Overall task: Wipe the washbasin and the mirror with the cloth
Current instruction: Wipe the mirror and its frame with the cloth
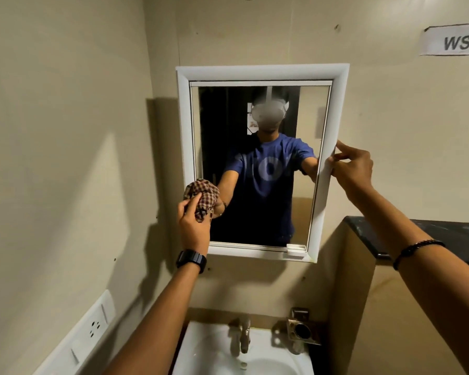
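At the mirror's point(255, 163) lower left, the left hand point(194, 223) grips the bunched checked cloth point(203, 194) against the glass to wipe; the right hand point(354, 166) pinches the right frame edge, likely steadying it.

Beige walls point(65, 131) with a paper label, a switch panel and a dark ledge.

The paper label point(455, 40) is stuck high on the back wall at the right edge of view and reads "WS 1" before the picture cuts it off. A long white switch panel point(92, 328) with a socket runs along the left wall, low down. A dark, scuffed ledge point(444, 236) tops a beige boxed-in section point(363, 307) at the right. Low in the middle stands a metal tap point(244, 336), and just beside it on the right a square metal fitting point(302, 330) with a round dark hole is fixed to the back wall. Soft shadows fall on both walls.
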